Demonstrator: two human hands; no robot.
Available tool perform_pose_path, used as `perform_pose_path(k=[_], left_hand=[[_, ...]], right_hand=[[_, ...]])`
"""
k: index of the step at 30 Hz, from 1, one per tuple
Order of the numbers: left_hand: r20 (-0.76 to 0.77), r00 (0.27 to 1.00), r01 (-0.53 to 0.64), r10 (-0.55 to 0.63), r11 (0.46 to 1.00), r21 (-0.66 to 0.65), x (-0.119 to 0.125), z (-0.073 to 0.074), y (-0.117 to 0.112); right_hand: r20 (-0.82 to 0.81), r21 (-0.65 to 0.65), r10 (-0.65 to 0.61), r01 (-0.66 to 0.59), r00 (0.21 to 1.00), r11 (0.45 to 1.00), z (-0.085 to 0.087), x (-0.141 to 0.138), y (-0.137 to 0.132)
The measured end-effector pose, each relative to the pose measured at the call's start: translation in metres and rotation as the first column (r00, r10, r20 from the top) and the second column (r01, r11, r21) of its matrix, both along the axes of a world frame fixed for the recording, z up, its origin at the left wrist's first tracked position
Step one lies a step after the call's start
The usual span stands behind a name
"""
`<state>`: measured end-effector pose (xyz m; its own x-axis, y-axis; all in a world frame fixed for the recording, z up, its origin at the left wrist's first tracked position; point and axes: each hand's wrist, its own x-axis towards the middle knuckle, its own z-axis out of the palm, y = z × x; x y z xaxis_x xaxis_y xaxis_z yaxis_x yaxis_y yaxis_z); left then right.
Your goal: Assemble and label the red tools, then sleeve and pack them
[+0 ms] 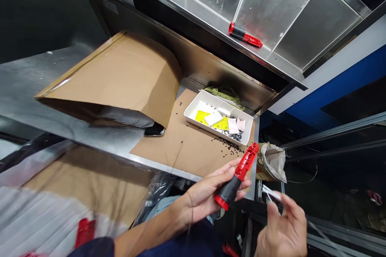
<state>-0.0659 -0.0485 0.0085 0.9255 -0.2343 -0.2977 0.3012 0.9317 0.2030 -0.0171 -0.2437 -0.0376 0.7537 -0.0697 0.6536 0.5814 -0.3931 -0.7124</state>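
My left hand (208,192) is closed around a red and black plastic housing (231,184), its black ribbed collar low and its open red half pointing up and away. To the right, my right hand (283,225) pinches a slim, pale two-pronged piece (272,192) that looks like tweezers. Its tips stand apart from the housing. Just beyond both hands, a white tray (200,125) holds white and pinkish blocks, a yellow label sheet and many small black pieces. More black pieces (230,146) lie scattered by the tray's near edge.
Brown cardboard (169,150) covers part of the metal bench. A large open carton (120,76) stands at the left, a phone-like dark object (154,129) beneath its corner. On the raised metal shelf lies another red and black housing (245,35). A paper-lined bag (273,162) stands right.
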Motion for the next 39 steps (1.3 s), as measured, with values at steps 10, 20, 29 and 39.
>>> perform_pose_path(k=[10,20,29,39], left_hand=[[-0.006,0.975,-0.222,0.222,0.975,0.022,0.017,-0.031,0.029],[0.057,0.888,-0.446,0.456,0.827,0.342,0.025,-0.043,0.013],[0.106,0.937,-0.346,0.334,0.839,0.420,0.031,-0.050,-0.016],[0.131,0.940,-0.339,0.316,0.814,0.471,0.029,-0.052,-0.028]], right_hand=[[-0.486,-0.396,0.114,-0.335,0.866,0.855,-0.104,0.099,0.089],[-0.569,0.119,0.307,-0.292,0.763,0.949,-0.023,0.023,0.058],[-0.578,0.232,0.327,-0.233,0.748,0.944,-0.004,0.008,0.061],[-0.617,0.352,0.379,-0.190,0.689,0.917,-0.005,0.009,0.057]])
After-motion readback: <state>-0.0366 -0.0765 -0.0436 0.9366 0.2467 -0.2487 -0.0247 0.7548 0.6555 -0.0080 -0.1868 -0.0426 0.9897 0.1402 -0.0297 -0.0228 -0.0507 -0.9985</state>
